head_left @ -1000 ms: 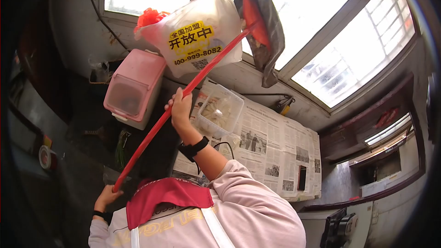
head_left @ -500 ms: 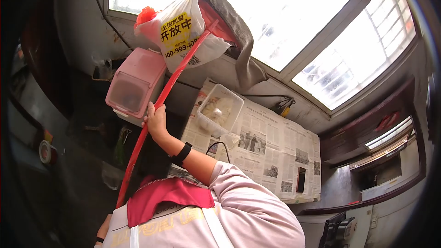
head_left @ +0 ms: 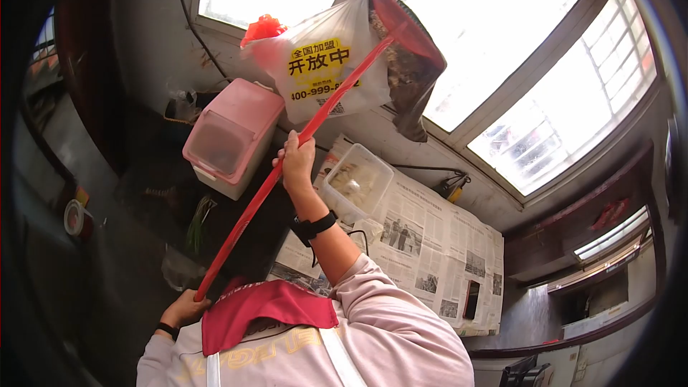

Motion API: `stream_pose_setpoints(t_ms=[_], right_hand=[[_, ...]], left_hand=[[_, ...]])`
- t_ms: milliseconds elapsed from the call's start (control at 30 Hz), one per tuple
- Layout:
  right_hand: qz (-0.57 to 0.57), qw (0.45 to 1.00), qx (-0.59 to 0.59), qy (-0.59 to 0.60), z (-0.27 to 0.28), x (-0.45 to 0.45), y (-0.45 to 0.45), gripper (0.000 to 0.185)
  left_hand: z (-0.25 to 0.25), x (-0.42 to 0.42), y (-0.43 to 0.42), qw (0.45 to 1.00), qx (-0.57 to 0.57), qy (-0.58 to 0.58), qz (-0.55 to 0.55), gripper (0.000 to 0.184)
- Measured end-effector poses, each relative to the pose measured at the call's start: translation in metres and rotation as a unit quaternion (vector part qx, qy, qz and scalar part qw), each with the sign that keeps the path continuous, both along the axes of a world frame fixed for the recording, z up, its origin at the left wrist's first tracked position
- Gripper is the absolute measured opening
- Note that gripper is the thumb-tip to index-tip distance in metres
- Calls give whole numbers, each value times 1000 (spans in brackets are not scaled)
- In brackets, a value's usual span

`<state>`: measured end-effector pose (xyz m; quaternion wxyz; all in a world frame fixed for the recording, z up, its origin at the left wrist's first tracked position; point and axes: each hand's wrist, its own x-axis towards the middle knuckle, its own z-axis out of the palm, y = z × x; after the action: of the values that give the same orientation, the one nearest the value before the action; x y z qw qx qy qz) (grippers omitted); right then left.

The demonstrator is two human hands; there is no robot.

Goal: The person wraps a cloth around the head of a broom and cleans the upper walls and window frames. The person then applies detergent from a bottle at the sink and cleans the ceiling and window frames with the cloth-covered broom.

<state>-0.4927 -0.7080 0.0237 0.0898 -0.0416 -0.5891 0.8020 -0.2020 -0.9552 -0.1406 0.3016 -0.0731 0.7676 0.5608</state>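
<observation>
A long red pole [head_left: 247,216] slants across the view from lower left to upper right. My left hand [head_left: 185,308] is closed round its lower end, beside my red collar. Higher up, my right hand [head_left: 296,161] wraps round the middle of the shaft. At the top, the pole meets a wide head [head_left: 412,64], red with floppy, soiled grey-brown material, in front of the window. I cannot tell whether it is a mop or a broom. The white plastic bag [head_left: 315,75] with yellow and black print hangs just behind the shaft.
A pink-lidded bin [head_left: 233,129] stands left of my right hand. Newspaper [head_left: 416,244] covers a surface on the right, bearing a clear plastic tub [head_left: 356,180] and a phone [head_left: 471,299]. Windows [head_left: 494,43] fill the upper part. A tape roll [head_left: 74,218] is at far left.
The pole's head has moved right and turned, showing more of its red part. My right hand has risen slightly, and my left hand has come further into view. The camera view has shifted.
</observation>
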Motion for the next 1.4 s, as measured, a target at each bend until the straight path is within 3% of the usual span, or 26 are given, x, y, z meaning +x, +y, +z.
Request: stream_pose_setpoints(t_ms=[133,267,333,400,600,700,800,900,967,1100,1400], right_hand=[[-11,999,6,37,15,-6,6,23],[-22,999,14,45,13,-6,13,22],[-26,997,62,33,4,-3,17,22],[-16,996,81,17,-16,9,14,22],[15,995,85,-55,-53,23,2,21],[5,995,73,-61,-50,19,-2,22],[-19,997,55,-45,-45,19,3,22],[-37,997,68,-20,-27,15,21,20],[-35,998,47,4,-14,8,31,19],[-37,999,31,15,7,-1,34,18],[-60,995,31,69,39,-13,51,18]], left_hand=[[15,-12,11,1000,19,1,-8,24],[-53,-13,8,997,69,-27,-32,27],[-64,-6,1,994,97,-42,-38,28],[-55,5,-4,992,60,47,-102,28],[-87,51,-37,1000,-8,-16,-10,24],[-51,29,-33,994,-65,-47,-73,26],[-24,17,-21,996,-26,-60,-62,28],[-39,1,-10,995,50,-48,-78,27],[-15,-12,6,995,35,-68,-65,27],[-33,-26,12,996,38,-74,-40,29],[-32,-62,27,994,29,18,-102,31]])
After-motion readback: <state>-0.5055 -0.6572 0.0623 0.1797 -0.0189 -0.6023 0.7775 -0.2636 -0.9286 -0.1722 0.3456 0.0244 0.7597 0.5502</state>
